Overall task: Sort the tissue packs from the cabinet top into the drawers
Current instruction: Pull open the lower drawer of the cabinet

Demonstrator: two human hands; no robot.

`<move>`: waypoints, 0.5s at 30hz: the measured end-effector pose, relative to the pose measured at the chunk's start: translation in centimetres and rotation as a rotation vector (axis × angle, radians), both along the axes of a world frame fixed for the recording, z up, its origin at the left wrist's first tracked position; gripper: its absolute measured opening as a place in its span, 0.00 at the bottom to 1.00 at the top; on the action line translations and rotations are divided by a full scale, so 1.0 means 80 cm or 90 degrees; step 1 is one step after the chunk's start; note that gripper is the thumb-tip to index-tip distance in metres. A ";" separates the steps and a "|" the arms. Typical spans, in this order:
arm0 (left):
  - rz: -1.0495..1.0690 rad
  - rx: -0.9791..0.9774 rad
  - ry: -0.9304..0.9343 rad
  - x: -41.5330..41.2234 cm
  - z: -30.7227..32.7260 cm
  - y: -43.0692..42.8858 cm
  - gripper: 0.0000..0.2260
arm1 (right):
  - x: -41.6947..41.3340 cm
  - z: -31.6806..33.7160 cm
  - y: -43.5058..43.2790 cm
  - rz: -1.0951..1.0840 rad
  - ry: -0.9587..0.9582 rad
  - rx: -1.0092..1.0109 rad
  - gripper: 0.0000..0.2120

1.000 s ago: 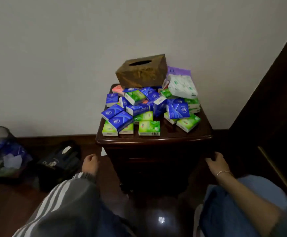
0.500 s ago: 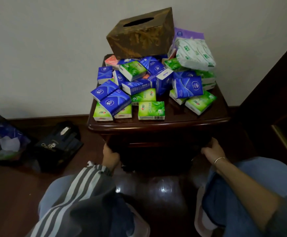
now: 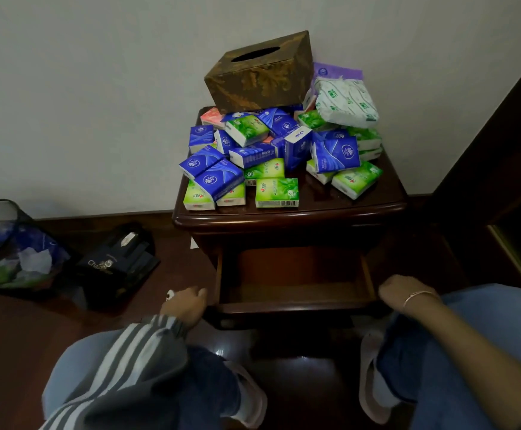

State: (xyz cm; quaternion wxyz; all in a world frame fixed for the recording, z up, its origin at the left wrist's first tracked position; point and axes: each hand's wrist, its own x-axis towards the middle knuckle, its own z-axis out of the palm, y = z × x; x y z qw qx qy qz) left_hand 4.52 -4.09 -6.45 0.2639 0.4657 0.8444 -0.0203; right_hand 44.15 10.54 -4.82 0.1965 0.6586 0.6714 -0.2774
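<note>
Pale wall backs the dark wooden cabinet (image 3: 290, 212), its drawer (image 3: 293, 305) open and bare, with the tissue packs (image 3: 277, 156) all heaped on top. The left hand (image 3: 187, 305) and right hand (image 3: 397, 293) each grip a front corner of the drawer. Opening looks done, so next one hand should release and lift a pack.

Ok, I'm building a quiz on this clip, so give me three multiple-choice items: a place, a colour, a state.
1. Where is the brown tissue box? A floor B atop the pile of packs C bin
2. Colour of the front-centre pack on the cabinet top? A green B pink C purple
3. The drawer is: A shut B open, packed full C open, no packs visible
Answers: B, it rests on packs by the wall; A, its wrapper is green; C, only bare wood shows inside.
</note>
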 end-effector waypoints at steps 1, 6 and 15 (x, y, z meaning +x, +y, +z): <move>0.017 0.038 0.015 0.013 0.003 -0.003 0.12 | -0.010 0.001 -0.012 0.033 -0.004 0.046 0.15; -0.210 0.205 -0.016 0.110 -0.003 -0.008 0.15 | -0.078 -0.010 -0.085 0.218 0.090 0.160 0.19; -0.288 0.185 -0.002 0.148 0.002 -0.016 0.18 | -0.069 -0.004 -0.094 0.286 0.133 0.095 0.20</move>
